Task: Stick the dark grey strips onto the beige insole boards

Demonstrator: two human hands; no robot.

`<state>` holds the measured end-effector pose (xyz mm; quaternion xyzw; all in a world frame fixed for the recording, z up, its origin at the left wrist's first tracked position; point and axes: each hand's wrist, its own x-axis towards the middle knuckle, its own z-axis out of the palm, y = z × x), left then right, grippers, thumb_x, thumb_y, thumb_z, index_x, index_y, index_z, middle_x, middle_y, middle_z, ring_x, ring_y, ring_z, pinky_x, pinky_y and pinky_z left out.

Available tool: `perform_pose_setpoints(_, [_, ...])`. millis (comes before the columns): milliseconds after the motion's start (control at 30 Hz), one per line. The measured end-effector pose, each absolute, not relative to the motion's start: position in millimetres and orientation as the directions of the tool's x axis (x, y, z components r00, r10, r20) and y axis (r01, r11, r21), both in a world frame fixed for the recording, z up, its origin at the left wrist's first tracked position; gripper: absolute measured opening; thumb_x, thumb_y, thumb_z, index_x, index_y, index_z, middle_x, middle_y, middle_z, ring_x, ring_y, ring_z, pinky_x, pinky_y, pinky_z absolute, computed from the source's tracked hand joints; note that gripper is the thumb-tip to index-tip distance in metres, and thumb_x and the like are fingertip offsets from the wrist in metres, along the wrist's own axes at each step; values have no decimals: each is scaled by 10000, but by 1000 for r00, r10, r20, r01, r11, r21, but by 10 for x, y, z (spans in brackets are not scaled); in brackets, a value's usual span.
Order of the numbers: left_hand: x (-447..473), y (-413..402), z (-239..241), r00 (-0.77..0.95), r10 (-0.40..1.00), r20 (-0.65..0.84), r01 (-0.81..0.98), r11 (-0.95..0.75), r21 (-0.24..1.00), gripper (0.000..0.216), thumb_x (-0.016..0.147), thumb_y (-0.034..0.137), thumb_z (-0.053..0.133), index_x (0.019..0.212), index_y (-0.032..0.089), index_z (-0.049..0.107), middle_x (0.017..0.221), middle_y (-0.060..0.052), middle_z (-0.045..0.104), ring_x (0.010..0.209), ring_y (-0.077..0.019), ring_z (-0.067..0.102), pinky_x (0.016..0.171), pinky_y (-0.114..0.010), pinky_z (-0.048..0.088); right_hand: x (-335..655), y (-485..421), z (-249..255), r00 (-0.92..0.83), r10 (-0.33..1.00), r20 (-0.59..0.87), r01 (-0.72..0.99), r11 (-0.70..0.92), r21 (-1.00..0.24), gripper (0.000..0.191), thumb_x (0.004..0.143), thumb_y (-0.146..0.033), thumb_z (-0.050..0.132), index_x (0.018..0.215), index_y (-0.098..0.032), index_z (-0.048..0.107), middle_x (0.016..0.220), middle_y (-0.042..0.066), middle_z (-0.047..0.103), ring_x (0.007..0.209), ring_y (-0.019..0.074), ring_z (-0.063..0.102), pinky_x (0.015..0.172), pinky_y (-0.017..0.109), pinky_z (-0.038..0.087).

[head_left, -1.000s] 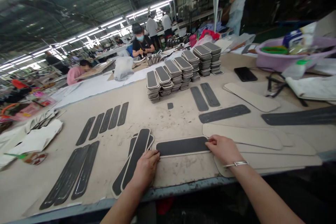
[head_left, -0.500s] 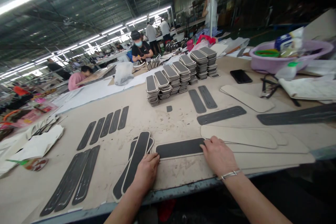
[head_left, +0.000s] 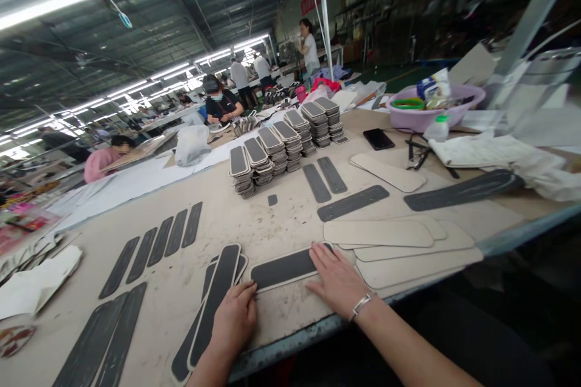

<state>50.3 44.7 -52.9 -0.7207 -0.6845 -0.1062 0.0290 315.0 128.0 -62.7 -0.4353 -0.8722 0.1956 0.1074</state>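
Note:
A dark grey panel with a beige border (head_left: 284, 269) lies on the table in front of me. My left hand (head_left: 235, 315) is closed at its left end, fingers curled and the tips at the edge. Flat on its right end rests my right hand (head_left: 338, 281), fingers stretched out and the thumb apart. Beside my left hand, similar bordered panels (head_left: 216, 299) lie crossed over one another. Beige rounded backing pieces (head_left: 376, 233) are fanned out to the right of my right hand.
Stacks of short bordered panels (head_left: 272, 140) stand farther back. Loose dark strips (head_left: 158, 242) lie at left and more dark strips (head_left: 354, 202) at right. A phone (head_left: 378, 139), glasses-like black item (head_left: 417, 154) and purple basin (head_left: 467, 106) are at the right. Co-workers (head_left: 222, 103) are beyond.
My right hand has gone from gripping the panel's right end with bent fingers to lying flat on it. My left hand stays at the left end. The view has shifted to the right.

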Motion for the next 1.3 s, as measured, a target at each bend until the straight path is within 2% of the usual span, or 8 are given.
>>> perform_pose_setpoints(133, [460,442,-452,-136,981,141,961,96,260,308,809,162,421,995,178,667,1028,-52,669,974,-180,604,918,-328,478,3268,1339,-658,-554,833,8,771,516,-374,769,861,-610,316,1403,-69,246,1464,98,137,1348,232,107,1106,435,117])
perform_pose_setpoints(267, [585,419,-363,-288,903,317,927,180,329,327,865,258,417,1081,130,626,1088,-106,636,1033,-200,575,944,-346,456,3228,1312,-757,-544,837,54,778,528,-342,761,849,-596,350,1392,-67,277,1458,107,156,1346,246,119,1100,458,128])
perform_pose_setpoints(367, [974,463,-359,-59,949,309,953,-39,299,400,895,291,380,1216,110,535,1258,-130,531,1201,-216,456,1025,-371,385,3217,1315,-842,-556,825,105,768,558,-315,767,838,-598,374,1386,-66,293,1455,110,170,1342,250,135,1094,460,157])
perform_pose_setpoints(500, [1534,638,-372,279,960,-2,923,-268,275,608,892,434,361,1384,83,292,1450,-136,257,1355,-258,182,1098,-440,253,3232,1327,-916,-558,818,140,777,574,-257,731,844,-561,387,1377,-66,313,1450,108,186,1338,252,155,1084,469,185])
perform_pose_setpoints(833, [690,559,-427,235,961,-147,971,-226,76,679,904,482,279,1423,67,138,1487,-153,64,1374,-253,40,1113,-424,165,3227,1336,-915,-555,821,133,766,567,-304,764,836,-580,387,1382,-52,300,1455,109,170,1346,251,115,1100,464,132])
perform_pose_setpoints(1100, [691,958,-297,107,975,-195,993,-94,78,484,869,348,405,1263,74,464,1328,-154,452,1222,-239,417,1042,-341,296,3394,1385,-513,-561,824,72,725,532,-437,638,882,-492,399,1355,-65,368,1433,137,255,1325,225,206,1093,377,213])
perform_pose_setpoints(1200, [698,1129,-209,82,977,-194,993,-63,104,528,769,283,541,1254,96,448,1236,-143,503,1140,-233,465,983,-320,335,3682,1533,-393,-476,866,150,788,496,-365,550,877,-385,458,1349,-110,392,1424,128,287,1320,221,217,1083,359,227])
perform_pose_setpoints(1300, [702,1261,-118,73,957,-282,993,-44,108,466,668,319,639,1094,151,547,1093,-108,541,1030,-240,506,871,-309,384,4000,1708,-408,-309,948,72,907,317,-278,612,831,-344,522,1370,-114,349,1421,140,288,1320,278,196,1059,436,241])
